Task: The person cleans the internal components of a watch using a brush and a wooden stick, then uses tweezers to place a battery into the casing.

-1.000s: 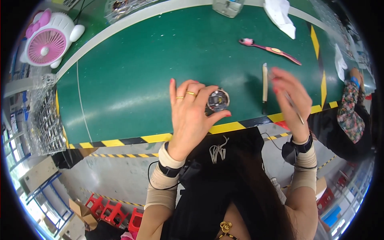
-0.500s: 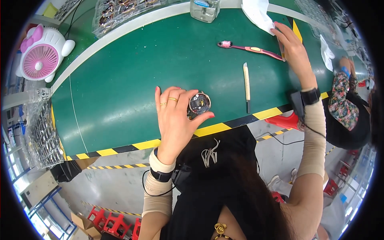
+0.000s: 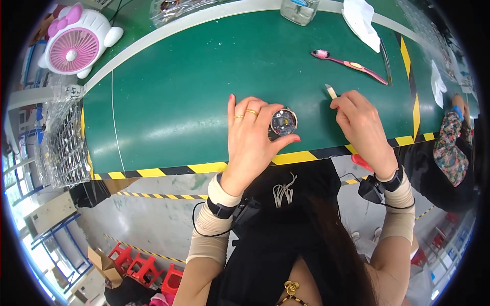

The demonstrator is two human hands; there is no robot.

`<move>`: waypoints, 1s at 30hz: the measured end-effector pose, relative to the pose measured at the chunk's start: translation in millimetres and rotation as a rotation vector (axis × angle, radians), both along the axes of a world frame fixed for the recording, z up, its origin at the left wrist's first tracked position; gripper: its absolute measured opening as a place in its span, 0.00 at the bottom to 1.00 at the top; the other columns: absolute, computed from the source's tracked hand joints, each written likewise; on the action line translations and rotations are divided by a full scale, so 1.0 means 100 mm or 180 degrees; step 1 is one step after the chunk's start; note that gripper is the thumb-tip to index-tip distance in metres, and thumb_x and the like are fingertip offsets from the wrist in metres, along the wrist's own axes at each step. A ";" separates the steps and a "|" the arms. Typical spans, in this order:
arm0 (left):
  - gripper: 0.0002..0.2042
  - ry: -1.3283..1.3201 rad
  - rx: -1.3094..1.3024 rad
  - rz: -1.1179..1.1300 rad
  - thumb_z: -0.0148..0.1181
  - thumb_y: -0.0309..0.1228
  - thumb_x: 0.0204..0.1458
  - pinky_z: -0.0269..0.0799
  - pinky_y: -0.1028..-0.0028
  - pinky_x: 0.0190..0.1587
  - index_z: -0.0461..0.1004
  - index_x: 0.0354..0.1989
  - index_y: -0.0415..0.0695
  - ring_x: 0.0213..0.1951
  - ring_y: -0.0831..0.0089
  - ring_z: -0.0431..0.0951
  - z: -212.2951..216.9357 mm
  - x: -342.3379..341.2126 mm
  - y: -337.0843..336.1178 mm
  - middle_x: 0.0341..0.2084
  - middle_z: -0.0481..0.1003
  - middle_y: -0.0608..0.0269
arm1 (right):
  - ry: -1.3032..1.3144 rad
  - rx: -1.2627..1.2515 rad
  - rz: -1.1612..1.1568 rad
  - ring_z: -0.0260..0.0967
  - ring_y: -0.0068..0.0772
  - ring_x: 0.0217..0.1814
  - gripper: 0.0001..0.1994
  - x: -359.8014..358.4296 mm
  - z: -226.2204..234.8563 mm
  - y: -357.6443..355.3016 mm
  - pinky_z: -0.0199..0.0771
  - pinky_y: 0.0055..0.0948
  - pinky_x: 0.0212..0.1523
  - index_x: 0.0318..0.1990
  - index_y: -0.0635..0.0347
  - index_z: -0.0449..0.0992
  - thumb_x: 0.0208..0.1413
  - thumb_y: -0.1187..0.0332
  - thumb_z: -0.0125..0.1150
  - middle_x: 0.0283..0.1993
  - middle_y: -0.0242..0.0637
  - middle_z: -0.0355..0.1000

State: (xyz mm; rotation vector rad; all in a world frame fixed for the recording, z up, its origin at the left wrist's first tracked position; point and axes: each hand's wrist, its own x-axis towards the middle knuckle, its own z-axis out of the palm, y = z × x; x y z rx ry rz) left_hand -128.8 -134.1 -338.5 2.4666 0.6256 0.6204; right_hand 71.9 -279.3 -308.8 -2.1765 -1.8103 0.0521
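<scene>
My left hand (image 3: pixel 253 125) is closed around the rim of a round watch-like case (image 3: pixel 284 122), thumb below and fingers above. The case's open face shows a dark circuit board with small parts. To its right, my right hand (image 3: pixel 361 120) is closed on a craft knife (image 3: pixel 331 92) with a beige handle. Only the blade and upper handle show; the fingers hide the rest. Beyond it lies a pink toothbrush (image 3: pixel 353 65) with dark-stained bristles. Thin dark tweezers (image 3: pixel 386 62) rest beside the toothbrush's handle end.
A glass jar (image 3: pixel 300 11) and white tissue (image 3: pixel 361 23) stand at the back of the green table (image 3: pixel 178 107). A pink and white fan (image 3: pixel 76 48) is at far left, above plastic trays (image 3: pixel 64 135). Striped tape (image 3: pixel 206 168) marks the near edge. Another person's sleeve (image 3: pixel 451 148) is at right.
My right hand has come back from the tweezers near the tissue and taken hold of the craft knife, which is now tilted. My left hand still holds the round case. The whole view has shifted.
</scene>
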 end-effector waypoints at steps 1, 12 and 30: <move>0.29 -0.0004 0.0018 0.0024 0.79 0.41 0.32 0.49 0.44 0.68 0.76 0.45 0.45 0.51 0.60 0.70 -0.01 0.00 0.00 0.39 0.71 0.63 | 0.0437 0.0123 -0.0074 0.71 0.38 0.37 0.09 -0.05 0.02 0.03 0.73 0.32 0.38 0.44 0.63 0.75 0.56 0.82 0.56 0.40 0.41 0.70; 0.28 -0.0045 -0.0025 0.0133 0.79 0.41 0.31 0.46 0.42 0.69 0.75 0.43 0.44 0.54 0.59 0.68 0.00 -0.01 -0.03 0.42 0.69 0.62 | 0.3807 0.0760 -0.0083 0.73 0.28 0.41 0.10 -0.45 -0.07 0.15 0.72 0.26 0.42 0.47 0.67 0.75 0.58 0.82 0.56 0.43 0.37 0.73; 0.23 -0.0102 0.0043 0.0190 0.74 0.29 0.35 0.46 0.44 0.69 0.74 0.43 0.43 0.57 0.56 0.68 -0.12 0.00 -0.02 0.45 0.69 0.60 | 0.2417 0.0963 0.0524 0.73 0.42 0.36 0.07 -0.72 -0.22 0.39 0.73 0.33 0.37 0.42 0.68 0.74 0.56 0.79 0.61 0.37 0.44 0.73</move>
